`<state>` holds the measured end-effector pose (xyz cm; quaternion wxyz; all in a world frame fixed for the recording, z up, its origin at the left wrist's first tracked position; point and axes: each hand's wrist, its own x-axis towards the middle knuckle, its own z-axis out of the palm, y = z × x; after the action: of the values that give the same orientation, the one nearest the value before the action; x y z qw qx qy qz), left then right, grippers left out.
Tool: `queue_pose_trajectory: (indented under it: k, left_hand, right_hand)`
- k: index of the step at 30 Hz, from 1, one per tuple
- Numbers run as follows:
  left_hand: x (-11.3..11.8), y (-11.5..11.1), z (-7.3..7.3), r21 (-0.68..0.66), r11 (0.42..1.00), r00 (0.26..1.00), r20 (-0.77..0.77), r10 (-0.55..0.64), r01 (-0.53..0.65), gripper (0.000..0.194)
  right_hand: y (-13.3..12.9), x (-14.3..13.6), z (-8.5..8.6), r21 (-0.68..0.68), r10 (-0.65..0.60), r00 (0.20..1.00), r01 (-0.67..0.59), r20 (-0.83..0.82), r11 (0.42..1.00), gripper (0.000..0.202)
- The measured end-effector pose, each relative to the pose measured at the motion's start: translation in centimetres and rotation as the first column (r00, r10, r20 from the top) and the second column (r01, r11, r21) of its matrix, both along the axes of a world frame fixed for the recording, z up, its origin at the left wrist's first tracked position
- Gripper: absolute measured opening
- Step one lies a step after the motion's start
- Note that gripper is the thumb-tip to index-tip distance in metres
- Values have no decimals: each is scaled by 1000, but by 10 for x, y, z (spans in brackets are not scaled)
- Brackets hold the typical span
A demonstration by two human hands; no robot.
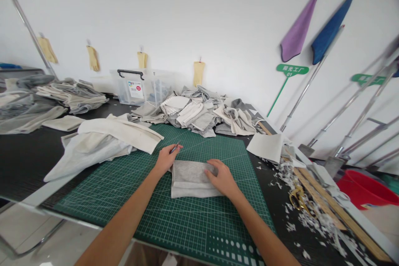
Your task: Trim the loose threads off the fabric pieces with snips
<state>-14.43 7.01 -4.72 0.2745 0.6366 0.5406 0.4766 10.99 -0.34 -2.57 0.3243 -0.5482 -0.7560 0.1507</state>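
A folded grey cloth (193, 178) lies flat on the green cutting mat (124, 199), a paler band along its near edge. At its upper left corner, my left hand (166, 158) is closed around a small dark metal tool (175, 148), whose tip points up and to the right; the tool's exact kind is hard to make out. My right hand (222, 176) rests on the cloth's right part with fingers apart and slightly curved, not gripping it.
Behind the mat is a heap of grey and white cloths (199, 110), with a clear plastic box (137, 87) behind. White fabric (102, 141) overlaps the mat's left side. To the right are gold scissors (299, 199), wooden strips (336, 203), scraps and a red bucket (368, 189).
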Motion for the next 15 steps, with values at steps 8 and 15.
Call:
queue_pose_trajectory:
  k: [8, 15]
  left_hand:
    - [2, -3, 5, 7, 1000, 1000, 19, 11, -11, 39]
    - [3, -5, 7, 11, 1000, 999, 30, 17, -17, 41]
  right_hand:
    - [-1, 1, 2, -13, 28, 1000, -28, -9, 1000, 33]
    - [-1, 2, 1, -29, 56, 998, -56, 5, 998, 34]
